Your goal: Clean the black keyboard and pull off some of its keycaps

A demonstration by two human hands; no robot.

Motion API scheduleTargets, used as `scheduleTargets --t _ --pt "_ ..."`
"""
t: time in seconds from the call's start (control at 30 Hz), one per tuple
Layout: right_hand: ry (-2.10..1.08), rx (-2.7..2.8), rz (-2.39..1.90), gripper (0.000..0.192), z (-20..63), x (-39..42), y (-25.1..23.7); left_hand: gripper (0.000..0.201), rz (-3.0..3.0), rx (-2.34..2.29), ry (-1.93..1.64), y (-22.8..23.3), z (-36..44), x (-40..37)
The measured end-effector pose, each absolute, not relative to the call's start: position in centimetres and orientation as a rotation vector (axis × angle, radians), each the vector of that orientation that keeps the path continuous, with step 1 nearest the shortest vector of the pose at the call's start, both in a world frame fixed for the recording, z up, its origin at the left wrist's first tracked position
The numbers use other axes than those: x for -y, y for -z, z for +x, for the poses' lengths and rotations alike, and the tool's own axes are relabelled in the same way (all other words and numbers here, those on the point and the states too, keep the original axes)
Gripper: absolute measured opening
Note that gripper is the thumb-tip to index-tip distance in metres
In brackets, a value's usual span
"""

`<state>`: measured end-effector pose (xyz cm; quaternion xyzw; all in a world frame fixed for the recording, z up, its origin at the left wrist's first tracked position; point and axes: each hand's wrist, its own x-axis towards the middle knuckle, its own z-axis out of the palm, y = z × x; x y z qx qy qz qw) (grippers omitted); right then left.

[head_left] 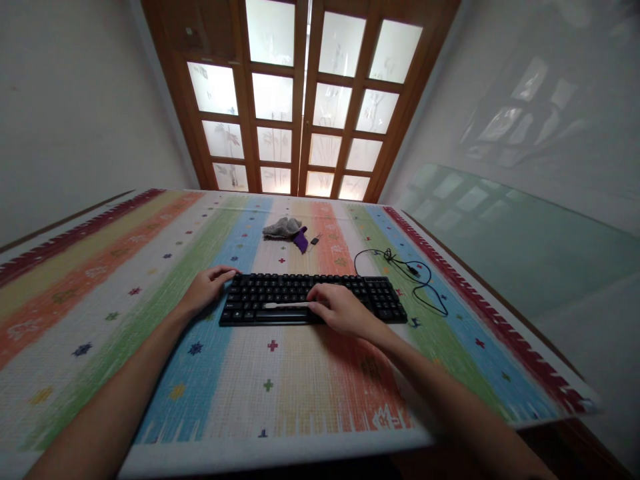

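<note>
A black keyboard (280,293) lies on a table with a striped, many-coloured cloth (150,293). My left hand (206,287) rests at the keyboard's left end, fingers curled against its edge. My right hand (340,308) lies over the middle keys and holds a thin white stick-like tool (287,305) that points left along the lower key rows. The keyboard's black cable (400,270) loops on the cloth to the right.
A grey rag (283,228), a purple item (301,239) and a small dark object (315,240) lie beyond the keyboard. A wooden door with frosted panes (310,100) stands behind. A glass surface (525,240) lies at the right, past the cloth's edge.
</note>
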<state>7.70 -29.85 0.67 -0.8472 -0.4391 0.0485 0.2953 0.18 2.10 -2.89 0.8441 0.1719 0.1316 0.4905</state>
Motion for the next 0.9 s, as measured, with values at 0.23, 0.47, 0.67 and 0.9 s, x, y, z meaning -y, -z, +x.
scheduleTargets --t 0.23,0.47,0.67,0.9 --pt "-0.127 1.272 -2.234 0.012 5.8 23.9 -0.4 0.052 2.028 -0.395 -0.335 3.0 0.2 -2.2" --pt "-0.103 1.307 -2.349 0.020 5.3 20.5 -0.5 0.049 1.994 -0.389 -0.352 3.1 0.3 -2.2" --pt "-0.093 1.301 -2.441 0.026 4.2 19.5 -0.7 0.050 1.971 -0.401 -0.328 2.8 0.1 -1.9" --pt "-0.088 1.291 -2.488 0.027 3.7 20.5 -1.1 0.050 1.992 -0.404 -0.329 2.8 0.1 -2.0"
